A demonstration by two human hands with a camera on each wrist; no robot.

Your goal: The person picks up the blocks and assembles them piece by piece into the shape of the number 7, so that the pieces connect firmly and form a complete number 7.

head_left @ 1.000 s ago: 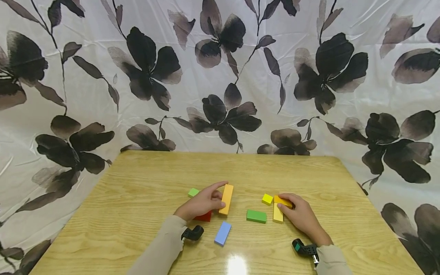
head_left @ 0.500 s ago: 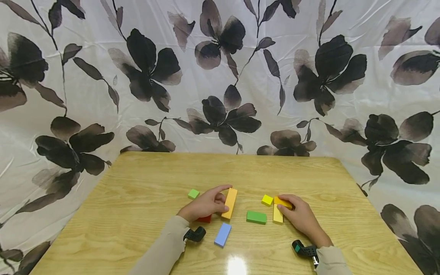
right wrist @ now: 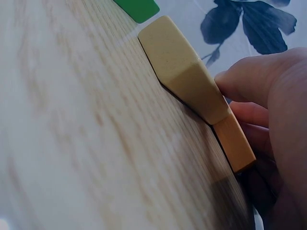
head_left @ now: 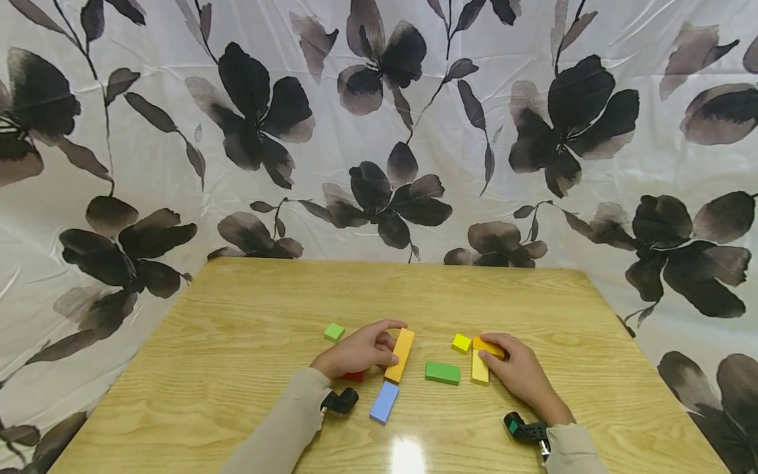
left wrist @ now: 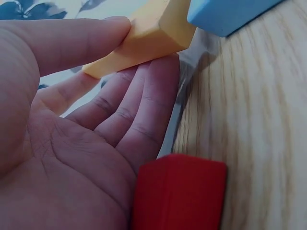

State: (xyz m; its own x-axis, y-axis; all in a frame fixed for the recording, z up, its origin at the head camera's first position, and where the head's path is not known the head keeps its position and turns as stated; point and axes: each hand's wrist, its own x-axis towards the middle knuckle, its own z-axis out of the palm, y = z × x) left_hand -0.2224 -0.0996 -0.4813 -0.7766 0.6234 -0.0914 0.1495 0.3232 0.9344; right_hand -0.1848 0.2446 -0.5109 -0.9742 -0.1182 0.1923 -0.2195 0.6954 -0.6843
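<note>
My left hand pinches a long light-orange block between thumb and fingers. The block's near end meets the far end of a blue block, roughly in line with it; in the left wrist view a narrow gap seems to part them. A red block lies under that hand, mostly hidden in the head view. On the right, my right hand holds an orange block, fingers on its far side. My right thumb touches a pale yellow block, which butts against the orange one at a right angle.
A green block lies between the two hands, with a small yellow block behind it. Beyond my left hand is a small light-green block. The wooden table ends at a flowered cloth.
My left hand has moved right and nearer, bringing the light-orange block up to the blue block's far end. More of the light-green block shows. The right hand has stayed in place.
</note>
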